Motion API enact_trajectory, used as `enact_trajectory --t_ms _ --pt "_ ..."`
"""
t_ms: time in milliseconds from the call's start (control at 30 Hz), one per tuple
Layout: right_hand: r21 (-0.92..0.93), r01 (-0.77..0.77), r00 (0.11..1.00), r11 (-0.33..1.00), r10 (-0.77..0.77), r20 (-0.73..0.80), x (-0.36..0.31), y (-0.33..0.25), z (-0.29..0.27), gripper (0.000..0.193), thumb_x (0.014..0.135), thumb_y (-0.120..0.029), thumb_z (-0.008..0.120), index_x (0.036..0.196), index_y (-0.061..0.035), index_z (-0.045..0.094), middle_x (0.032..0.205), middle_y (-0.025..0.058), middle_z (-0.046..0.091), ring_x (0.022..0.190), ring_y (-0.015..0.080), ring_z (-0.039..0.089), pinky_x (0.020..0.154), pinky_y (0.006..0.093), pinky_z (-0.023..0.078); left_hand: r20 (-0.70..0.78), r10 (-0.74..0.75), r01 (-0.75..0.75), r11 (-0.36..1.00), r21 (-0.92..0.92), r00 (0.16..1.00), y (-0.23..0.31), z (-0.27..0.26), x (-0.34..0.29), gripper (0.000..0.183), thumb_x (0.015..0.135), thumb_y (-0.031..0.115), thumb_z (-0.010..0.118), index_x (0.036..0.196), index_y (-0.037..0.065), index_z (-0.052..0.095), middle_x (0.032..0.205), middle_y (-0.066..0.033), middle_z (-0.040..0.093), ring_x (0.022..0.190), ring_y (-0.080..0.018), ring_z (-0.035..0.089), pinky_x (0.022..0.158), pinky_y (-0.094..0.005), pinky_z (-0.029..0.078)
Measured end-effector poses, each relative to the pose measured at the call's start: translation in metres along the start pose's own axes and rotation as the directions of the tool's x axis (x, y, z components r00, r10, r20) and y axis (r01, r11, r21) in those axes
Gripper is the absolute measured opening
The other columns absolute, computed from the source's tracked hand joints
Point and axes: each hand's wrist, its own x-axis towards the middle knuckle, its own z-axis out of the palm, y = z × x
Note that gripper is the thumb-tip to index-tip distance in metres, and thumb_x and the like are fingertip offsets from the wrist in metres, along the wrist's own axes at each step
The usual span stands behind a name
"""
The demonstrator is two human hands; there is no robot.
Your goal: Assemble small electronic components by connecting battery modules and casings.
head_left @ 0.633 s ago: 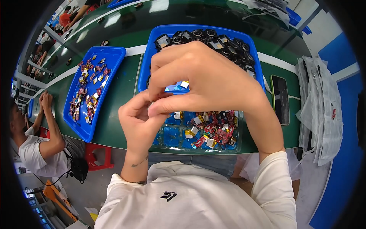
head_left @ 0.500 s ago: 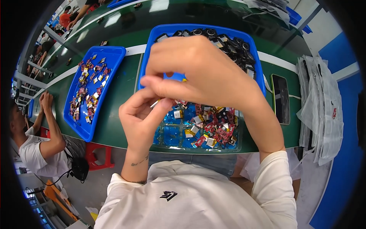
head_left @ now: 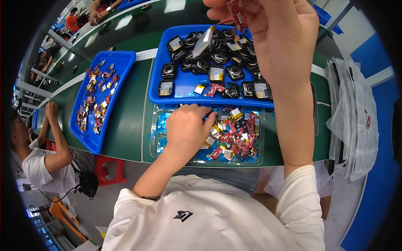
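Raised high at the top, my right hand [head_left: 287,35] is closed on a small red circuit board [head_left: 238,14]. From the board, by a thin red wire, hangs a silver battery [head_left: 204,42]. My left hand [head_left: 187,127] is over the clear plastic tray [head_left: 260,157], its thumb apart from the forefinger; the other fingertips are partly hidden. No held thing shows there. Beside its thumb lies a heap of red circuit boards [head_left: 238,142] with silver and yellow batteries. Beyond is a blue bin [head_left: 184,99] of black watch-like cases [head_left: 201,65].
A blue tray [head_left: 98,146] of boards and batteries stands to the left on the green table [head_left: 125,113]. A phone [head_left: 315,113] is partly hidden by my right forearm. White plastic sheets [head_left: 354,117] hang at the right. Another person [head_left: 46,163] sits at the left.
My hands have moved apart. The right one has risen away with the board and dangling battery; the left one has dropped to the clear tray. The blue bin sits slightly nearer and farther left.
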Motion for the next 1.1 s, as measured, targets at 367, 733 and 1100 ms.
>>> enact_trajectory --t_ms 367,733,1100 --pt "0.199 -0.248 0.969 0.948 0.241 0.062 0.003 0.003 -0.009 0.020 0.098 -0.020 0.050 0.097 -0.0005 0.057 0.073 0.0017 0.059 0.062 0.0081 0.056 0.060 0.0200 0.049 0.142 -0.212 0.238 0.951 -0.197 0.967 0.003 0.001 -0.003 0.015 0.075 0.014 0.073 0.083 0.002 0.070 0.048 -0.0050 0.054 0.040 -0.0169 0.049 0.043 -0.0305 0.038" --pt "0.064 -0.312 0.950 0.948 0.313 -0.005 0.003 -0.003 0.004 0.021 0.098 -0.022 0.053 0.093 -0.0023 0.057 0.069 -0.0005 0.054 0.057 0.0050 0.048 0.052 0.0178 0.039 0.195 -0.316 0.370 0.751 -0.547 0.929 -0.003 -0.012 -0.006 0.012 0.078 0.010 0.073 0.082 -0.002 0.068 0.048 0.0013 0.050 0.042 -0.0028 0.039 0.042 -0.0212 0.028" --pt "-0.072 -0.176 0.984 0.982 0.178 0.012 0.000 0.002 -0.005 0.033 0.099 -0.029 0.049 0.082 -0.0023 0.059 0.060 -0.0047 0.047 0.051 0.0018 0.039 0.046 0.0170 0.030 -0.195 0.072 -0.117 0.965 -0.235 0.978 0.017 -0.025 0.005 0.022 0.065 0.008 0.081 0.081 0.004 0.067 0.060 -0.0010 0.054 0.053 -0.0115 0.048 0.049 -0.0256 0.036"
